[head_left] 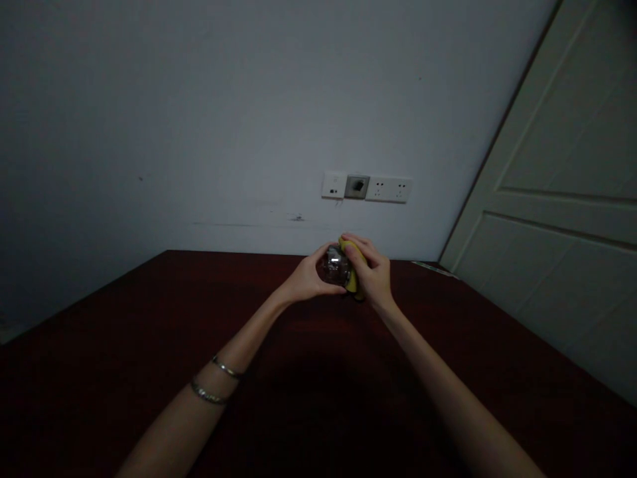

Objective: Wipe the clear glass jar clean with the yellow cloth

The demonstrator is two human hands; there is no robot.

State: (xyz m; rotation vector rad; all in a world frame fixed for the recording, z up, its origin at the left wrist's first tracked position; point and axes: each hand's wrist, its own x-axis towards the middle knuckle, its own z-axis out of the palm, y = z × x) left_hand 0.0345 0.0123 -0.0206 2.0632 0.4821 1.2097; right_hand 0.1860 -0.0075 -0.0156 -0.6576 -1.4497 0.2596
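My left hand [307, 276] is curled around a clear, rounded glass or plastic vessel [335, 267], thumb and fingers on opposite sides of it. A yellow cloth [352, 277] is pinched in my right hand [374, 271] and pressed against the vessel's right side. The vessel is held up above the dark red table [308, 332], tilted so that one round end faces me. Whether anything is inside it I cannot tell in the dim light. Two silver bangles [212, 395] circle my left forearm.
Behind the table stands a pale wall [223, 119] with a row of sockets and switches [388, 190]. A light panelled door [562, 219] rises along the right side. A thin flat strip [435, 269] lies at the table's far right edge.
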